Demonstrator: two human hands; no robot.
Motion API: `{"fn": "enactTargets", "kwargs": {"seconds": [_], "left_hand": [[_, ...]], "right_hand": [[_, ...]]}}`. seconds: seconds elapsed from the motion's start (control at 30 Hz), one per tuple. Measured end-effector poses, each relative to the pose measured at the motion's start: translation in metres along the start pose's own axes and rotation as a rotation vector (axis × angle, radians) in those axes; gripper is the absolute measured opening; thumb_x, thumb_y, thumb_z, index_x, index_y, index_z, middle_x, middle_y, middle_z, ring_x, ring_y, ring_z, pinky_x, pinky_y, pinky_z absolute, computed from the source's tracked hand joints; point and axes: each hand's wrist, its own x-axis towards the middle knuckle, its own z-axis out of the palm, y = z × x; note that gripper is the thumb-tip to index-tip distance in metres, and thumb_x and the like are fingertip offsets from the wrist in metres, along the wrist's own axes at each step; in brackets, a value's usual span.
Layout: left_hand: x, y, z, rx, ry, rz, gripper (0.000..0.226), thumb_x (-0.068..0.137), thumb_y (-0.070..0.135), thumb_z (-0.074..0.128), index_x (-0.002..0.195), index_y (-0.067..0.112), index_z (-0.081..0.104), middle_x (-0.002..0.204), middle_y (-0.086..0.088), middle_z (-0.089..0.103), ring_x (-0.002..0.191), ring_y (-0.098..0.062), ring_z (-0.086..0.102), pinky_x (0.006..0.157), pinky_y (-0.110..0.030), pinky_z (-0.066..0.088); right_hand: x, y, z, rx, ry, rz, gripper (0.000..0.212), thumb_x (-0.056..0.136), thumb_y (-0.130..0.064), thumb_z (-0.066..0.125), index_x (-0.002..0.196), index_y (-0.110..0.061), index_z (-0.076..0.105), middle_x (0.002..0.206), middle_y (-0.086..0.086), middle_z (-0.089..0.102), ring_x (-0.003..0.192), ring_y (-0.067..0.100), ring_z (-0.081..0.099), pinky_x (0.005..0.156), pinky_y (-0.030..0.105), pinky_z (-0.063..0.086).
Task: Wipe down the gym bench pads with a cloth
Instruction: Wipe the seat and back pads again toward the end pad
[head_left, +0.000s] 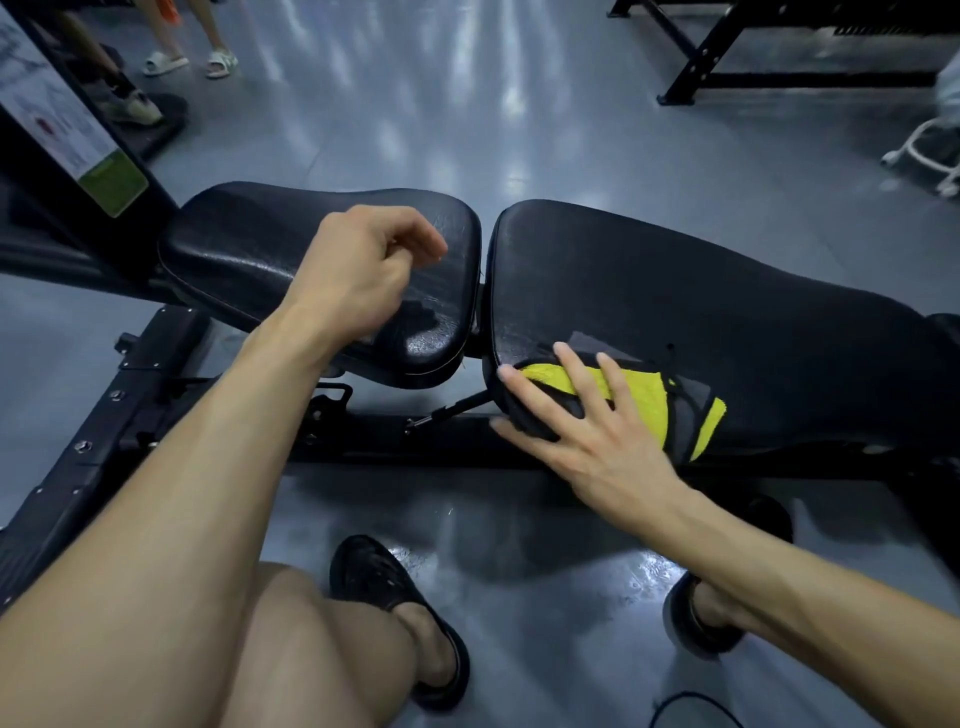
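A black gym bench lies across the view, with a short seat pad (249, 249) on the left and a long back pad (675, 291) on the right. A yellow and grey cloth (654, 400) lies on the near corner of the back pad, beside the gap between the pads. My right hand (587, 421) presses flat on the cloth, fingers spread, thumb over the pad's edge. My left hand (363, 270) hovers over the seat pad with fingers loosely curled and nothing in it.
The bench's black steel frame (156, 374) runs along the grey floor in front of my legs. A machine upright with a label (78, 135) stands at the left. Other people's feet (192, 60) are at the top left, a black rack (727, 57) at the top right.
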Motion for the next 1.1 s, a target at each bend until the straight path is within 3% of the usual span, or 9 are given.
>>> {"fn": "enactTargets", "kwargs": {"seconds": [0.17, 0.23, 0.3, 0.43, 0.53, 0.73, 0.87, 0.97, 1.1], "left_hand": [[0.002, 0.009, 0.01, -0.01, -0.012, 0.009, 0.048, 0.086, -0.004, 0.041, 0.095, 0.027, 0.076, 0.088, 0.015, 0.073, 0.092, 0.004, 0.069, 0.092, -0.02, 0.053], [-0.001, 0.013, 0.014, -0.023, -0.025, 0.007, 0.048, 0.086, -0.004, 0.041, 0.094, 0.029, 0.076, 0.088, 0.018, 0.073, 0.093, 0.005, 0.068, 0.092, -0.019, 0.052], [-0.003, 0.017, 0.017, -0.012, -0.033, 0.007, 0.048, 0.086, -0.003, 0.042, 0.093, 0.032, 0.075, 0.087, 0.021, 0.072, 0.092, 0.009, 0.067, 0.087, -0.011, 0.049], [-0.002, 0.019, 0.02, -0.002, -0.053, 0.023, 0.047, 0.089, -0.004, 0.044, 0.095, 0.03, 0.077, 0.088, 0.017, 0.073, 0.086, 0.02, 0.062, 0.078, 0.001, 0.042], [0.001, 0.016, 0.021, 0.024, -0.078, 0.041, 0.045, 0.092, -0.002, 0.046, 0.097, 0.029, 0.077, 0.091, 0.015, 0.074, 0.088, 0.018, 0.062, 0.077, 0.004, 0.039], [0.005, 0.007, 0.023, 0.08, -0.114, 0.07, 0.046, 0.088, -0.003, 0.046, 0.096, 0.03, 0.077, 0.092, 0.016, 0.074, 0.097, -0.001, 0.068, 0.086, -0.012, 0.045], [0.009, 0.016, 0.036, 0.048, -0.144, 0.066, 0.044, 0.09, -0.003, 0.048, 0.097, 0.028, 0.078, 0.092, 0.016, 0.075, 0.09, 0.01, 0.066, 0.078, 0.002, 0.04], [0.011, 0.028, 0.051, 0.013, -0.187, 0.078, 0.049, 0.086, -0.007, 0.043, 0.095, 0.028, 0.077, 0.093, 0.018, 0.075, 0.09, 0.014, 0.066, 0.078, 0.001, 0.042], [0.012, 0.039, 0.062, 0.028, -0.243, 0.112, 0.051, 0.084, -0.008, 0.044, 0.094, 0.03, 0.076, 0.093, 0.018, 0.074, 0.091, 0.012, 0.067, 0.085, -0.008, 0.047]], "right_hand": [[0.056, -0.046, -0.005, 0.036, -0.084, 0.088, 0.046, 0.095, -0.026, 0.041, 0.137, -0.031, 0.06, 0.165, 0.009, 0.024, 0.142, 0.06, 0.023, 0.108, 0.075, 0.021], [0.061, -0.04, -0.003, 0.071, -0.038, 0.098, 0.05, 0.094, -0.024, 0.039, 0.14, -0.031, 0.055, 0.163, 0.008, 0.03, 0.141, 0.057, 0.028, 0.108, 0.072, 0.026], [0.046, -0.024, -0.001, 0.113, 0.018, 0.089, 0.055, 0.095, -0.025, 0.047, 0.149, -0.035, 0.043, 0.166, 0.007, 0.025, 0.143, 0.053, 0.028, 0.108, 0.069, 0.027], [-0.018, 0.019, 0.004, 0.139, 0.059, 0.179, 0.071, 0.093, -0.049, 0.06, 0.155, -0.047, 0.025, 0.167, 0.005, 0.023, 0.145, 0.048, 0.031, 0.107, 0.067, 0.031], [-0.064, 0.049, 0.016, 0.137, 0.044, 0.204, 0.069, 0.093, -0.053, 0.063, 0.153, -0.046, 0.031, 0.164, 0.008, 0.03, 0.146, 0.045, 0.033, 0.107, 0.066, 0.033], [-0.041, 0.027, 0.017, 0.141, 0.149, 0.241, 0.054, 0.099, -0.042, 0.055, 0.151, -0.039, 0.042, 0.158, 0.008, 0.041, 0.137, 0.047, 0.045, 0.108, 0.059, 0.039], [0.008, 0.0, 0.005, 0.189, 0.163, 0.23, 0.054, 0.101, -0.042, 0.051, 0.153, -0.042, 0.036, 0.16, 0.006, 0.039, 0.137, 0.047, 0.043, 0.11, 0.058, 0.035], [0.009, 0.004, 0.005, 0.239, 0.118, 0.229, 0.062, 0.097, -0.052, 0.052, 0.155, -0.044, 0.03, 0.162, 0.003, 0.034, 0.142, 0.041, 0.039, 0.113, 0.055, 0.032], [-0.048, 0.026, 0.019, 0.274, 0.204, 0.503, 0.068, 0.091, -0.065, 0.058, 0.151, -0.038, 0.042, 0.158, 0.002, 0.042, 0.143, 0.034, 0.042, 0.11, 0.06, 0.033]]}}
